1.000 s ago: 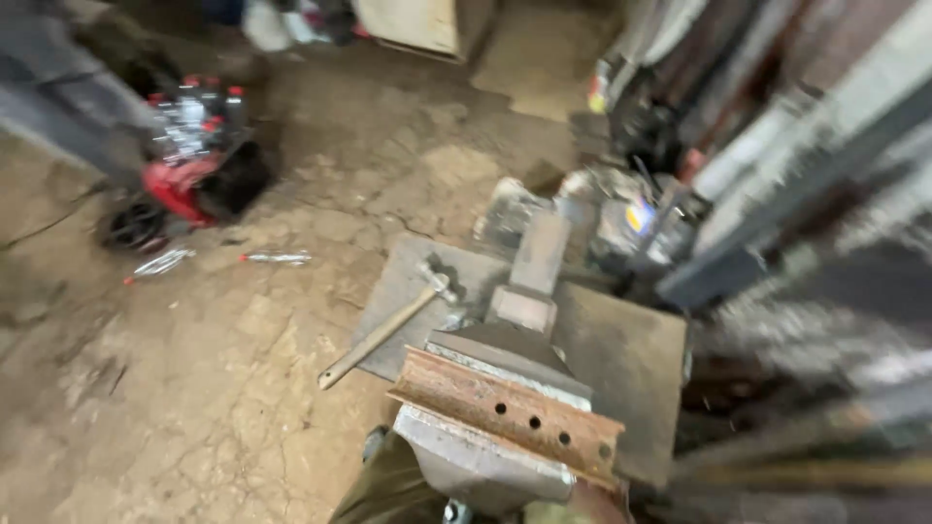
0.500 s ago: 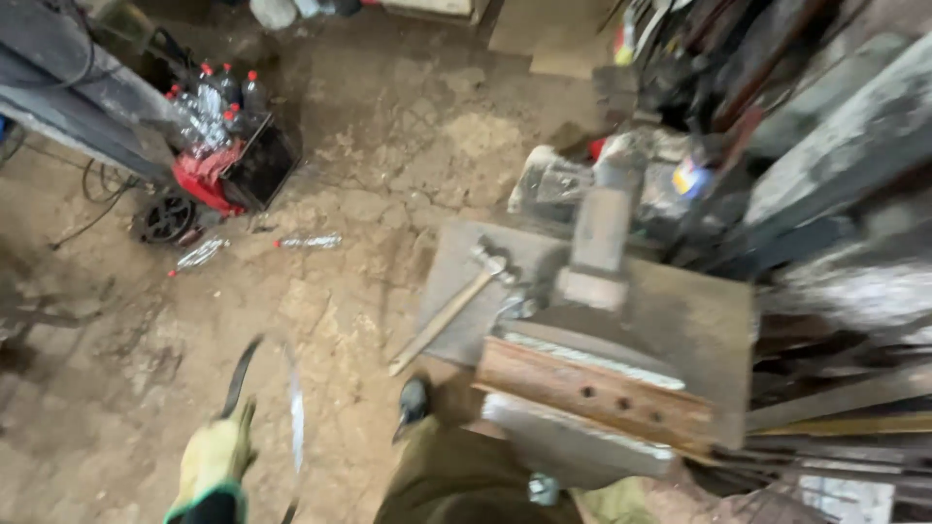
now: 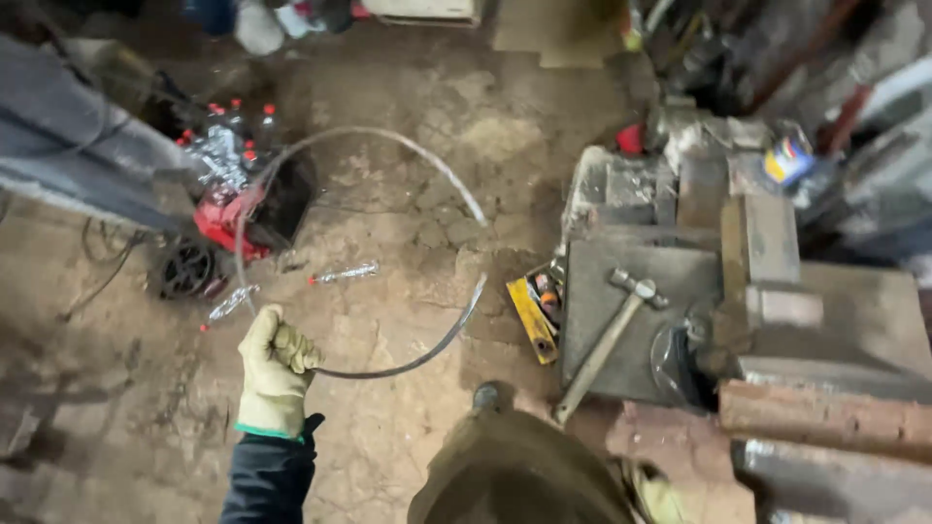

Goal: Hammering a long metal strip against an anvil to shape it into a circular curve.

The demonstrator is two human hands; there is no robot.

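Note:
My left hand point(image 3: 274, 371), in a pale yellow work glove, is shut on a thin metal rod point(image 3: 320, 146) bent into a large open hoop. The hoop rises from the glove, arcs over the dirt floor and ends in two free tips near the workbench. Only a sliver of pale glove, my right hand point(image 3: 656, 497), shows at the bottom edge beside my leg; its fingers are hidden. A wooden-handled hammer point(image 3: 607, 347) lies on a steel plate point(image 3: 621, 291) to the right of the hoop.
A heavy vise point(image 3: 759, 254) and a rusty perforated angle iron point(image 3: 825, 417) sit on the bench at right. A yellow box point(image 3: 530, 318) leans against the plate. On the floor at left are a pack of red-capped bottles point(image 3: 228, 155), a small wheel point(image 3: 185, 268) and loose plastic bottles point(image 3: 346, 275).
The view has swung left and my left hand has come up into view, lifting the bent rod from low and edge-on until its hoop faces the camera.

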